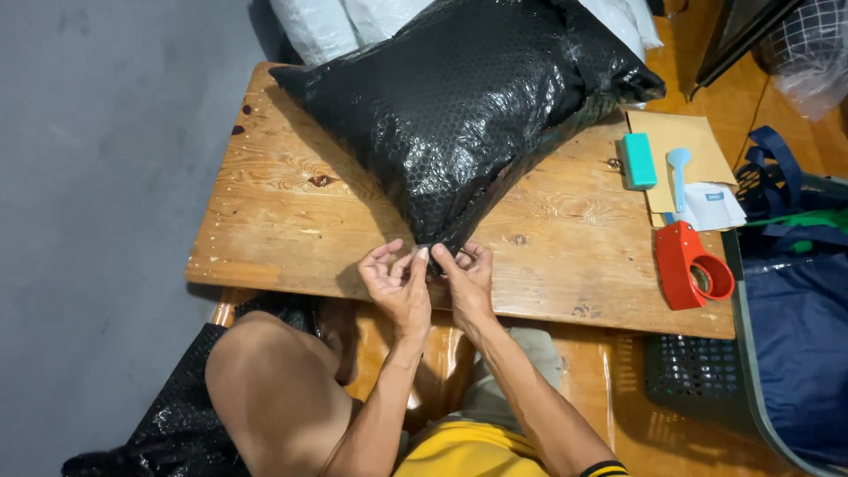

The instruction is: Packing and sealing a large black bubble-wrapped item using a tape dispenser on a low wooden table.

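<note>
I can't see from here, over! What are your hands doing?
Left hand and right hand pinching black bubble-wrap parcel's near corner. Parcel on wooden table. Red tape dispenser off right, nothing blocking.

A home packing corner is showing here: a red tape dispenser, brown envelopes and a black bubble-wrapped parcel lying on a low wooden table

Your arms are bare to the elbows. You wear yellow clothing. A black-and-yellow striped band rings your right arm.
</note>
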